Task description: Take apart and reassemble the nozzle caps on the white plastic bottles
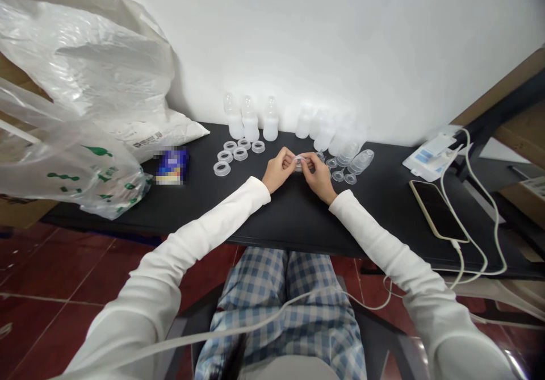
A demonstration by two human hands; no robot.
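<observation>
Small translucent plastic ring (300, 161) sits mid-table, just above the black tabletop (293, 215), pinched from both sides. Left hand (279, 170) has thumb and fingertips closed narrow on its left edge, right hand (318, 174) does the same on its right edge, and the fingertips of the two hands nearly meet over it. Most of the ring is hidden by the fingers, so I can't tell its exact shape. Readable text: none. Blue packet (171, 166) left of the hands is blurred out. Clear plastic bag with green print (85, 170) at far left: the marks are too broken up to read. White padded bag (147, 136) behind it has a printed label, too small. White box with blue label (430, 155) at right: text not resolvable. Loose clear plastic collar rings (238, 153) lie just left of the hands, a row of translucent white bottles (250, 120) stands against the wall, and clear teats (353, 164) are stacked just right of the hands. Dark-screened phone (437, 209) lies flat at right with a white cable (472, 243) plugged in.
</observation>
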